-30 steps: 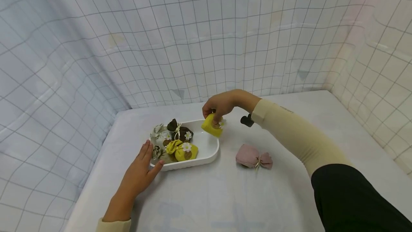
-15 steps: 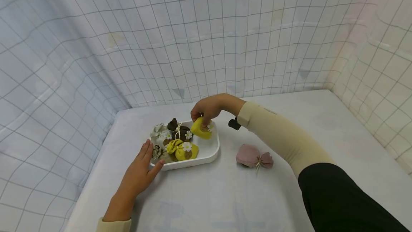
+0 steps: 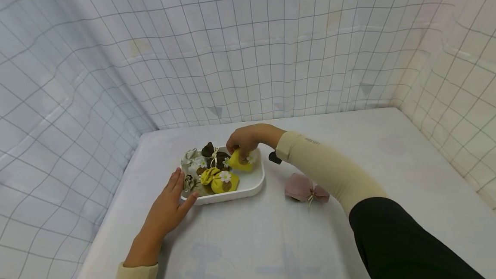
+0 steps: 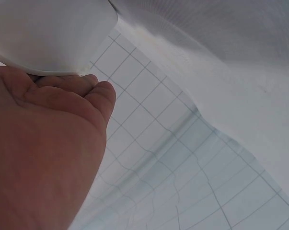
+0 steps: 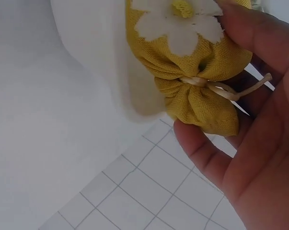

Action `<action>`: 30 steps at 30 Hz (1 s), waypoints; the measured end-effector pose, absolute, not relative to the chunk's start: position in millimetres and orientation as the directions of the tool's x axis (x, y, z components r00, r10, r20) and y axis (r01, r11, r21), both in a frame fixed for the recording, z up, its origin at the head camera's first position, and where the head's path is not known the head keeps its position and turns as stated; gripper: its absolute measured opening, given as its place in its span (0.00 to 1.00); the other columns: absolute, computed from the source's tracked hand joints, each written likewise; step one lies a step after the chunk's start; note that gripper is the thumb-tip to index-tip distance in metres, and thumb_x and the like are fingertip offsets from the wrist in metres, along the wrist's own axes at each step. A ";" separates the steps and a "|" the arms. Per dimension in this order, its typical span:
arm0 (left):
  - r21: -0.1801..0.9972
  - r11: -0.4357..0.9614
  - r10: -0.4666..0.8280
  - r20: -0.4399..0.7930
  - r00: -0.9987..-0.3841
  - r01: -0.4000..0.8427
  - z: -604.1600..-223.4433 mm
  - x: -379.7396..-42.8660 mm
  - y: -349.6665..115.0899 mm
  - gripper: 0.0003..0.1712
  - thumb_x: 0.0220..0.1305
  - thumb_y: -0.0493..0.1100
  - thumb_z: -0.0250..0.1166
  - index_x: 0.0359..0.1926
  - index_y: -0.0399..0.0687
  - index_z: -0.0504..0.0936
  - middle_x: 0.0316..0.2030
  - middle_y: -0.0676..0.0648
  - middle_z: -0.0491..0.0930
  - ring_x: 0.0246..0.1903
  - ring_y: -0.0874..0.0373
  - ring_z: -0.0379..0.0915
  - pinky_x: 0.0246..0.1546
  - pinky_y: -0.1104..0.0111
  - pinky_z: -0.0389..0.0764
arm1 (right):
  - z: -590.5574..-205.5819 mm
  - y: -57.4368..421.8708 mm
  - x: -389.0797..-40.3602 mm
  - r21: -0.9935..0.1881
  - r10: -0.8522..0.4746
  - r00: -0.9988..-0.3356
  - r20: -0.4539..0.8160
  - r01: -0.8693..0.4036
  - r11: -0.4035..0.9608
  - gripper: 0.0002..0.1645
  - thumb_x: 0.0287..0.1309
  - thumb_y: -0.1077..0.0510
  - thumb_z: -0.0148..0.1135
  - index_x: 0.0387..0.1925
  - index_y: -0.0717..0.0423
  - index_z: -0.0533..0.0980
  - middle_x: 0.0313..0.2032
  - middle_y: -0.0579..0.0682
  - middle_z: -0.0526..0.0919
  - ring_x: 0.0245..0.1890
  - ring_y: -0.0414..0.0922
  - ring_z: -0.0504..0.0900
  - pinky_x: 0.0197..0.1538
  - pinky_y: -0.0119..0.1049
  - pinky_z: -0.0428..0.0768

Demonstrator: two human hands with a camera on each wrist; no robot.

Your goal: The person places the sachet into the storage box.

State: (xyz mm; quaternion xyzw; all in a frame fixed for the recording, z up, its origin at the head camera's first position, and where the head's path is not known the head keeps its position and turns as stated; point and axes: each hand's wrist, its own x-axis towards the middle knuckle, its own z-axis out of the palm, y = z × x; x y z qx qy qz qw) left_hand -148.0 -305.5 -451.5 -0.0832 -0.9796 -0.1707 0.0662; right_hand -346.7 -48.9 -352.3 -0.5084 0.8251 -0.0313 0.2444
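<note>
My right hand (image 3: 244, 139) holds a small yellow drawstring pouch (image 3: 239, 162) low over the right part of a white oval tray (image 3: 253, 186). In the right wrist view the fingers and thumb grip this pouch (image 5: 197, 62), which has a white felt flower and a tied cord. Whether its base touches the tray is hard to tell. My left hand (image 3: 166, 210) rests with extended fingers against the tray's left end. Inside the tray lie a dark brown pouch (image 3: 222, 157), another yellow pouch (image 3: 224, 183) and two greyish pouches, one of them a pale pouch (image 3: 190, 165).
A pink pouch (image 3: 300, 187) lies on the white-covered table (image 3: 248, 236) to the right of the tray, beneath the right forearm. Grid-patterned white curtains (image 3: 248, 55) hang behind the table and along both sides.
My right hand has moved left and down with the yellow pouch, from above the tray's right edge to beside the brown pouch. The left hand stays in place.
</note>
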 end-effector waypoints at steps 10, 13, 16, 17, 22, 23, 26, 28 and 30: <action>0.330 0.926 0.139 0.157 -0.978 0.184 -450.4 -147.3 -305.1 0.49 0.73 0.63 0.54 0.76 0.31 0.48 0.76 0.34 0.45 0.73 0.36 0.45 0.65 0.41 0.59 | -362.9 -53.0 -341.1 -0.283 -0.866 -0.352 -0.356 -0.842 0.458 0.12 0.59 0.56 0.72 0.43 0.49 0.78 0.41 0.43 0.79 0.42 0.40 0.74 0.49 0.34 0.75; 0.329 0.926 0.139 0.159 -0.977 0.185 -450.2 -147.3 -305.2 0.49 0.73 0.63 0.54 0.76 0.31 0.49 0.76 0.34 0.45 0.73 0.36 0.44 0.65 0.41 0.58 | -362.4 -52.8 -341.0 -0.285 -0.870 -0.355 -0.343 -0.843 0.456 0.13 0.59 0.55 0.72 0.44 0.49 0.79 0.41 0.42 0.79 0.43 0.40 0.75 0.49 0.34 0.75; 0.324 0.927 0.142 0.164 -0.976 0.189 -450.0 -147.5 -304.8 0.49 0.73 0.63 0.55 0.76 0.31 0.49 0.76 0.34 0.45 0.74 0.36 0.43 0.66 0.41 0.57 | -360.6 -51.2 -342.0 -0.289 -0.870 -0.378 -0.316 -0.836 0.467 0.16 0.59 0.54 0.72 0.48 0.50 0.80 0.44 0.43 0.80 0.44 0.40 0.76 0.49 0.33 0.76; 0.322 0.927 0.143 0.166 -0.976 0.191 -450.2 -147.7 -304.6 0.49 0.72 0.63 0.55 0.76 0.31 0.49 0.76 0.34 0.45 0.74 0.37 0.43 0.66 0.41 0.57 | -359.9 -50.0 -342.7 -0.292 -0.869 -0.389 -0.307 -0.830 0.475 0.17 0.59 0.55 0.72 0.50 0.51 0.80 0.45 0.44 0.81 0.45 0.40 0.77 0.50 0.34 0.76; 0.313 0.928 0.150 0.182 -0.972 0.202 -450.1 -148.5 -303.9 0.49 0.72 0.62 0.55 0.76 0.30 0.50 0.76 0.33 0.47 0.74 0.36 0.44 0.66 0.41 0.57 | -352.3 -41.2 -343.7 -0.304 -0.864 -0.425 -0.271 -0.814 0.496 0.23 0.62 0.56 0.69 0.58 0.53 0.78 0.54 0.49 0.81 0.52 0.42 0.77 0.54 0.36 0.76; 0.313 0.928 0.150 0.179 -0.972 0.201 -450.1 -148.5 -304.1 0.49 0.72 0.62 0.55 0.76 0.30 0.50 0.76 0.33 0.46 0.74 0.36 0.44 0.66 0.41 0.57 | -350.3 -38.7 -343.3 -0.304 -0.866 -0.425 -0.263 -0.815 0.492 0.23 0.62 0.56 0.69 0.58 0.53 0.78 0.54 0.49 0.81 0.53 0.42 0.76 0.55 0.37 0.76; 0.311 0.930 0.146 0.172 -0.974 0.194 -449.6 -148.2 -304.3 0.49 0.73 0.62 0.55 0.76 0.30 0.49 0.76 0.33 0.46 0.74 0.36 0.43 0.66 0.41 0.57 | -342.9 -28.8 -340.5 -0.309 -0.878 -0.424 -0.224 -0.823 0.476 0.22 0.63 0.57 0.68 0.58 0.53 0.78 0.55 0.48 0.81 0.55 0.43 0.76 0.57 0.37 0.75; 0.314 0.930 0.144 0.163 -0.976 0.189 -449.1 -147.7 -303.9 0.49 0.73 0.63 0.54 0.76 0.30 0.49 0.76 0.33 0.46 0.74 0.36 0.43 0.66 0.41 0.57 | -337.8 -20.2 -338.1 -0.327 -0.883 -0.429 -0.191 -0.820 0.470 0.21 0.63 0.58 0.67 0.58 0.54 0.78 0.54 0.48 0.81 0.57 0.46 0.76 0.58 0.38 0.74; 0.319 0.930 0.140 0.151 -0.979 0.183 -448.6 -147.3 -303.5 0.50 0.73 0.63 0.54 0.76 0.31 0.48 0.76 0.34 0.45 0.74 0.36 0.42 0.66 0.41 0.56 | -333.6 -10.2 -336.0 -0.352 -0.884 -0.438 -0.163 -0.811 0.467 0.21 0.63 0.59 0.67 0.57 0.54 0.79 0.54 0.48 0.81 0.58 0.48 0.75 0.59 0.39 0.74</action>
